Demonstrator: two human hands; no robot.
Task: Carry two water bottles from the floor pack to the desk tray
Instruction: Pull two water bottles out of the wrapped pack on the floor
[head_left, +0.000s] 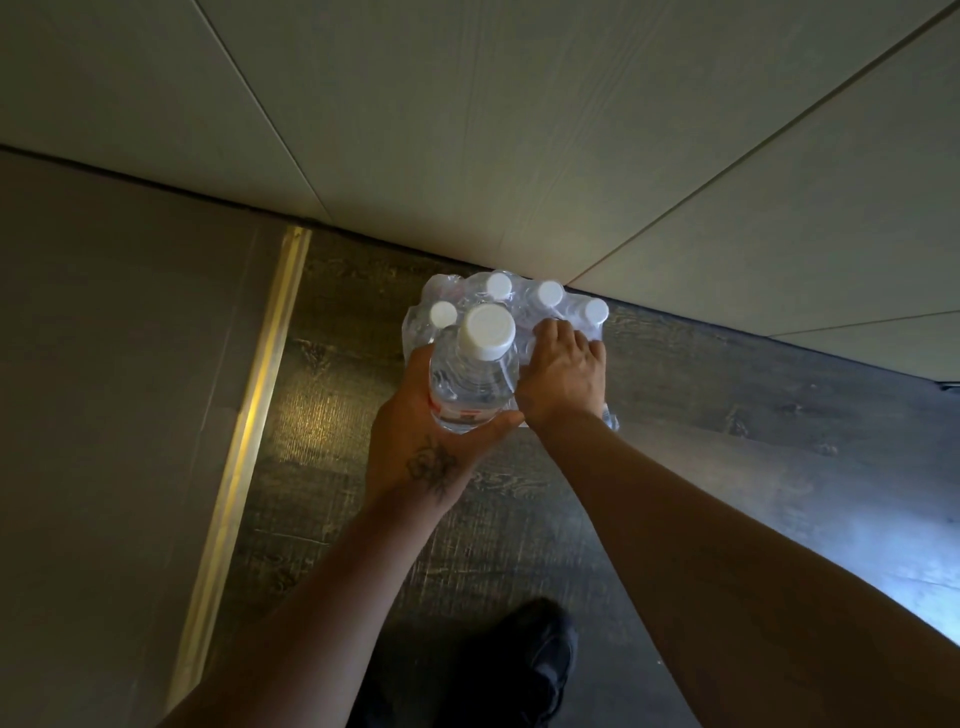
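A plastic-wrapped pack of water bottles (524, 306) with white caps stands on the dark wood floor against the wall. My left hand (415, 441) grips a clear water bottle (475, 379) with a white cap, held upright just above the pack's near side. My right hand (563, 376) reaches down into the pack on the right, fingers curled over something under the torn wrap; what the fingers hold is hidden. The desk tray is not in view.
A pale panelled wall (519, 130) rises right behind the pack. A brass threshold strip (244, 441) runs along the left, with a grey floor surface (104, 389) beyond it. My black shoe (545, 654) stands on the dark floor (727, 405) below the hands.
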